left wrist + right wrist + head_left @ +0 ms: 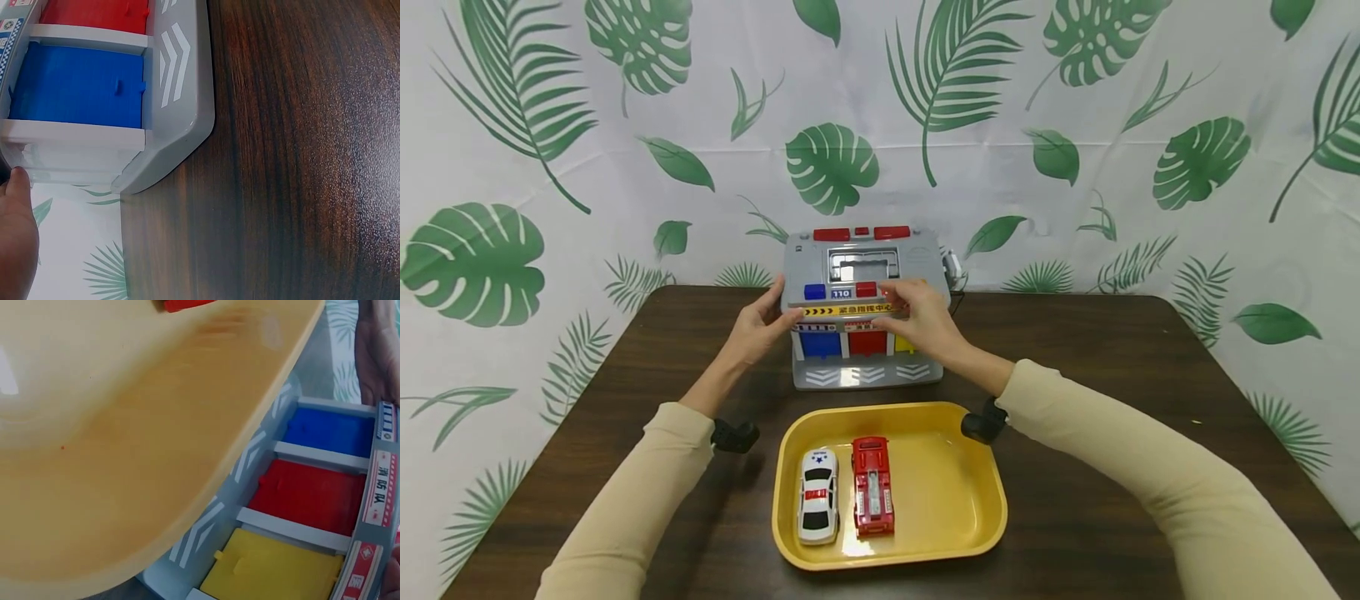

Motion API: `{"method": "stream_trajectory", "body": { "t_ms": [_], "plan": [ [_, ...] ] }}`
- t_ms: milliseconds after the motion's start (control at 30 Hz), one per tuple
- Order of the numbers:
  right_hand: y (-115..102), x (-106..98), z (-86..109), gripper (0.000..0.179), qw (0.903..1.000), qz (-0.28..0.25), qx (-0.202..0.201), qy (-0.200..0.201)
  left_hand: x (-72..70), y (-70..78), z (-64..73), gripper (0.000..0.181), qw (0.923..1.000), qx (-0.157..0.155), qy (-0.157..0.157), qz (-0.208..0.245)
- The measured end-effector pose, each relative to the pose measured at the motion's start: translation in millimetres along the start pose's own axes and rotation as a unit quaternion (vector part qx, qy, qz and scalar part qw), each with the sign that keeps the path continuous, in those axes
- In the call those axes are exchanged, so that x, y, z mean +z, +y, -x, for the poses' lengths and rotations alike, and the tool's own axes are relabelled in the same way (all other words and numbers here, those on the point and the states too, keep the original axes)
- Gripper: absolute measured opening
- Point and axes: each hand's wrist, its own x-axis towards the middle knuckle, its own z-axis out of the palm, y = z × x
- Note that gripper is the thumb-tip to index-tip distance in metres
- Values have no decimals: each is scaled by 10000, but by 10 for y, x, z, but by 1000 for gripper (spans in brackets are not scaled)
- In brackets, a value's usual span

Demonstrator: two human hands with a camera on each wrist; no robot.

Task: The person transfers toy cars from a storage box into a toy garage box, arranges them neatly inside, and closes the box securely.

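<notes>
A grey toy emergency station (868, 379) with blue, red and yellow garage doors stands at the back of the table. My left hand (758, 325) holds its left corner, with the thumb at the front edge and the fingers along the side. On the other side, my right hand (925, 321) bends round the front roof ledge, fingers above the yellow sign (827, 311) and thumb below it. Part of the yellow door (272, 569) is hidden by this hand in the head view. Red and blue light blocks sit on the roof.
A yellow tray (996, 500) stands in front of the station. Inside it lie a white police car (817, 497) and a red fire truck (872, 487). Behind the dark wooden table (1097, 375) hangs a leaf-patterned cloth (715, 225).
</notes>
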Motion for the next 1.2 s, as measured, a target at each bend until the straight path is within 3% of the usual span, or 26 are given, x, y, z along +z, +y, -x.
{"method": "stream_trajectory", "body": {
  "t_ms": [100,233,433,567,867,1200],
  "plan": [
    [-8,39,-15,51,9996,295,17,-17,0,33,8,73,10000,-46,-9,64],
    [-11,75,-29,54,9987,481,136,-51,12,182,60,72,9999,-66,-51,118],
    [-21,110,-41,56,9978,647,106,-102,35,340,125,70,9999,-67,-44,-62],
    [-20,127,-39,55,9975,690,87,-84,32,298,111,71,10000,-54,-49,4],
    [2,161,-40,51,9967,801,-139,83,5,-7,11,73,10000,55,36,43],
    [11,166,-49,48,9947,968,-342,94,0,-12,14,72,9998,52,77,168]
  ]
}}
